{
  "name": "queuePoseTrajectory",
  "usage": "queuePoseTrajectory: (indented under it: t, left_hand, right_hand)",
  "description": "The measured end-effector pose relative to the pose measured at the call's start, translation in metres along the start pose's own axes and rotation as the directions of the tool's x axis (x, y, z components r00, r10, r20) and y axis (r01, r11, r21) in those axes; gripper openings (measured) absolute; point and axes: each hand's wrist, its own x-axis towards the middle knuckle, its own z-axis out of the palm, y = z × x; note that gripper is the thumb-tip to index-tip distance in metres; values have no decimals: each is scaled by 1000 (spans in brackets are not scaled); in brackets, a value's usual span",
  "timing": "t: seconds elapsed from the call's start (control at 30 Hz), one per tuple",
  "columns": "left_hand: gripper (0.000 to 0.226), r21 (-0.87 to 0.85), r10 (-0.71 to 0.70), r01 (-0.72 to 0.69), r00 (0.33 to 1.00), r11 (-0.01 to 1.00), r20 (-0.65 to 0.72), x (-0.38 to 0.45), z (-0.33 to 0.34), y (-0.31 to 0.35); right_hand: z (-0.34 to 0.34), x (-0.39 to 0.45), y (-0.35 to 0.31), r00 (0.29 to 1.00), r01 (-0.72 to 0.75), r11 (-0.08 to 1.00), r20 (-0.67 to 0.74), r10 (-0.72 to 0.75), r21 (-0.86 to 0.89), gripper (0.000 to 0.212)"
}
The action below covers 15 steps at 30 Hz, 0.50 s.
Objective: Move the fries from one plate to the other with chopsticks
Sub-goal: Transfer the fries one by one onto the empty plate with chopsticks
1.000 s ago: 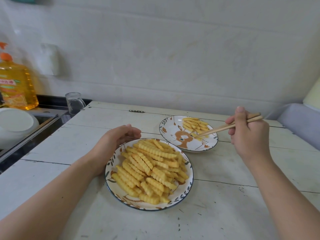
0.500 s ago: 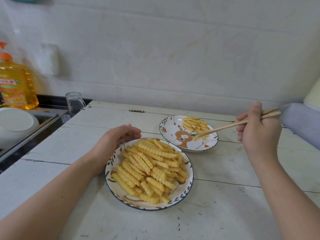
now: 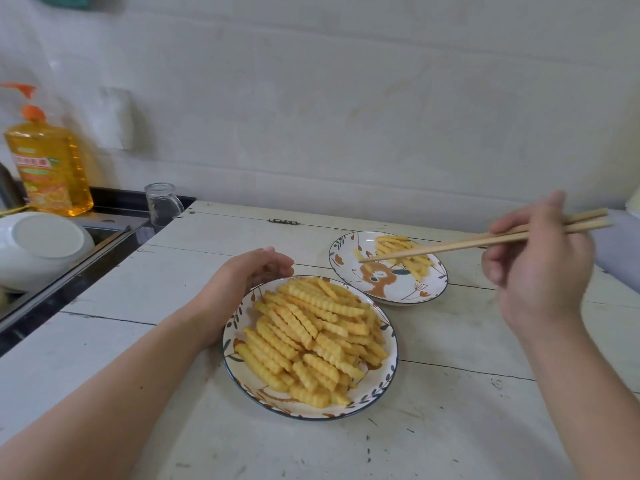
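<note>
We see the fries in two places: a big heap of crinkle-cut fries (image 3: 311,337) fills the near plate (image 3: 388,379), and a small pile of fries (image 3: 403,252) lies on the far half of the far plate (image 3: 429,289), which has an orange animal drawing on its bare part. The two plates stand close together on the white wooden counter (image 3: 450,427), the far one behind and to the right of the near one, and we cannot tell if their rims touch. The chopsticks (image 3: 485,239) are in the right hand (image 3: 540,268), which is raised to the right of the far plate; its grip is closed round the upper part of the sticks, with the thumb up and the fingers curled. The sticks slant down to the left, over the small pile, and their tips are pressed nearly together above the left part of the far plate; we do not see a fry between them. The left hand (image 3: 239,289) rests on the counter at the back-left edge of the near plate, its fingers loosely curved beside the rim and holding nothing. Further to the left, at the end of the counter, stands a clear glass cup (image 3: 162,204). Beyond it we see a dark sink area with a white bowl (image 3: 41,247) and a yellow bottle (image 3: 50,168) with an orange pump top. A pale wall (image 3: 346,98) is behind everything.
</note>
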Motion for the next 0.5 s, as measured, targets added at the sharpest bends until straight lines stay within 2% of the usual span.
queuePoseTrajectory:
  t: [0.03,0.1,0.2,0.27,0.33,0.4,0.5]
  left_hand:
    - [42,5,0,0,1000,1000,-7,-2,2,1]
    - [43,-4,-9,9,1000,1000,-10,-5,3,3]
    - [41,-23,-9,9,1000,1000,-12,-6,4,5]
    - [41,-23,-20,20,1000,1000,-24,-6,4,5]
    - [41,-28,-25,24,999,999,-25,-7,6,6]
    - [42,-25,-17,16,1000,1000,-23,-8,6,8]
    - [41,-21,-20,19,1000,1000,-19,-8,5,7]
  right_hand:
    - [1,-2,-9,999,-30,995,33,27,99,65]
    - [5,-10,-20,990,-61,980,138,35,190,66]
    - [13,-25,-21,953,-68,984,303,15,166,60]
    - [15,-29,-20,933,-50,991,359,4,120,56]
    - [14,-26,-20,946,-28,993,325,-11,116,56]
    - [9,-16,-20,984,-10,994,177,-9,109,59]
    - [-2,2,-9,999,9,996,-36,-12,-83,56]
